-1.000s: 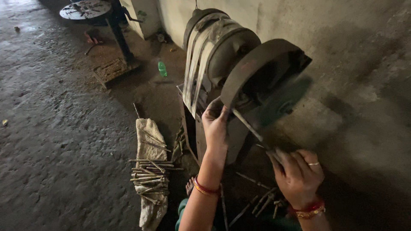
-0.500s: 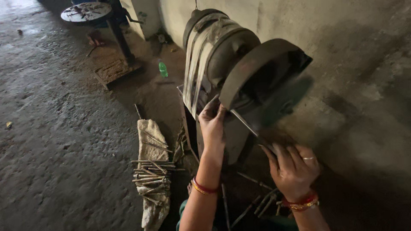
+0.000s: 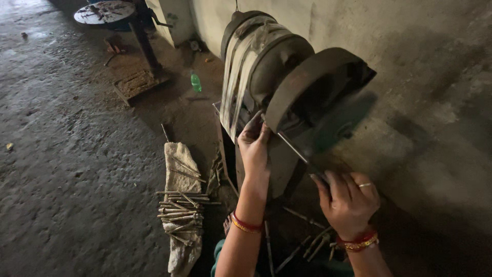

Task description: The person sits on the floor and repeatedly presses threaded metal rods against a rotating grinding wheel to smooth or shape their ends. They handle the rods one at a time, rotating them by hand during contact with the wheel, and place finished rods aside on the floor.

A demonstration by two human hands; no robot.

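— What are the hands doing at the grinding machine [image 3: 287, 87]?

— The right hand [image 3: 348, 202] is gripping the near end of a thin metal rod [image 3: 293, 150], fingers closed tight round it. The left hand [image 3: 254, 143] is pinching the rod's far end against the grinding wheel [image 3: 307, 84].

— And around them?

— More rods [image 3: 180, 205] are lying piled on a white cloth [image 3: 177, 164] on the concrete floor [image 3: 72, 154], left of the machine; a green bottle [image 3: 196, 82] is standing farther back.

green bottle [image 3: 196, 82] | round stand [image 3: 106, 12] | poss. rag [image 3: 180, 205] w/ rods [image 3: 182, 208]
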